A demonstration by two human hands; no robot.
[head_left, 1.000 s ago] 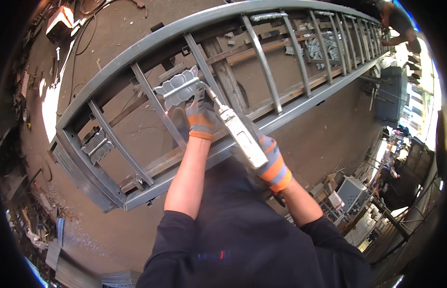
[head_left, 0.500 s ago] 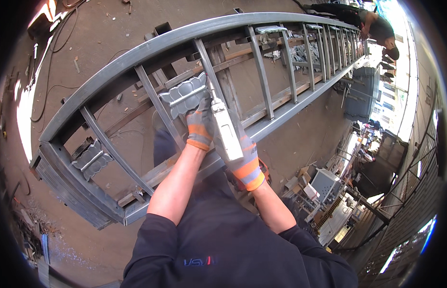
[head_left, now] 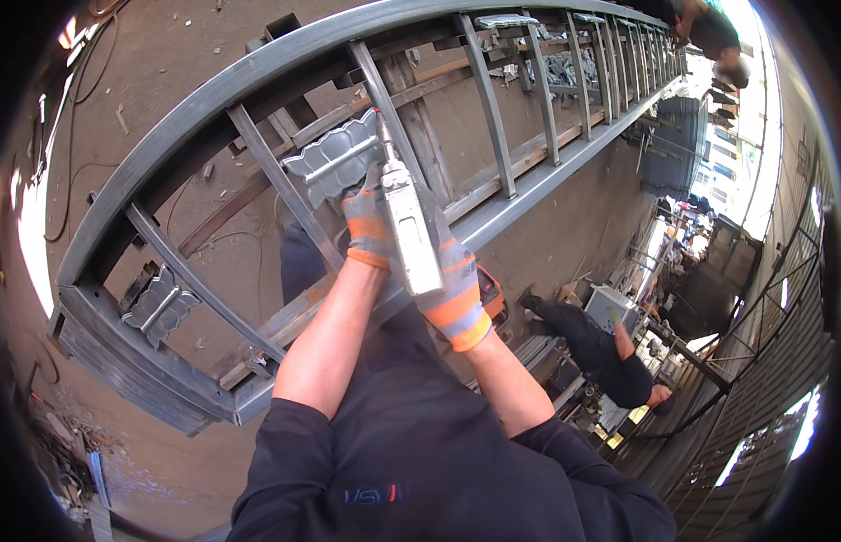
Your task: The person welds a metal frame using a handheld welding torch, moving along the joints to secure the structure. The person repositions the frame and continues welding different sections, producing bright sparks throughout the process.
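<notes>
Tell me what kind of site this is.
Likely a metal fabrication yard or workshop: a long steel gate frame with decorative cast panels, a handheld power tool, scrap metal on the dirt floor.

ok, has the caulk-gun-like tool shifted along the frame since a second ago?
Cannot tell: the head camera moved. The grey tool keeps its tip at the same leaf-shaped ornament on the steel frame, gripped by both hands.

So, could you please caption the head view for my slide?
Gloved left hand and right hand hold a power tool against a leaf ornament on a steel frame.
</notes>
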